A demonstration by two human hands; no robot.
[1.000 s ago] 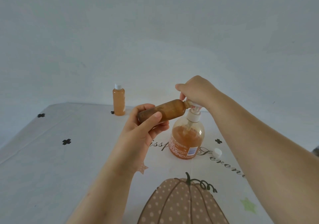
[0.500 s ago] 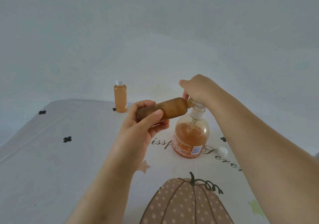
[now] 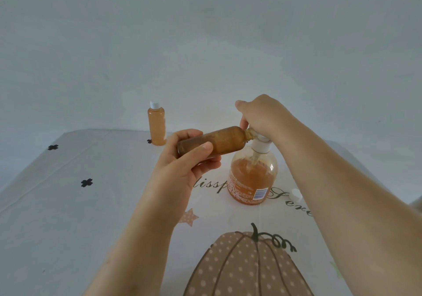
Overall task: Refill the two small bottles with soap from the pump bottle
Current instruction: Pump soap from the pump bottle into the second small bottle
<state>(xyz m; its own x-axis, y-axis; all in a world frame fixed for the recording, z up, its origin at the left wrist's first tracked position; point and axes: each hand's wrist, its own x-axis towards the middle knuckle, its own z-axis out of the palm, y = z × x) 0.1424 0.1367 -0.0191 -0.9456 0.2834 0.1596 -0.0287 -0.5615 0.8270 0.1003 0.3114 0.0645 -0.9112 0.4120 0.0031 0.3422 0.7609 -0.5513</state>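
Between the thumb and curled fingers of the left hand, a small bottle is lying almost level. Its base is sitting toward the palm and its open neck is pointing away to the right, rising slightly. The fingers are wrapping round its lower half, with the thumb pressing across the near side. At the neck end, the right hand is bearing down on the top of the pump bottle, its fingers curling round the pump head and hiding the spout. Directly below that hand, the pump bottle is standing upright on the table, roughly half full of orange soap. Beyond the left hand, well apart, a second bottle is standing capped and filled. Under the right forearm, a loose cap is lying near the pump bottle's base. Compared with half a second ago, both holds and the small bottle's tilt are looking unchanged.
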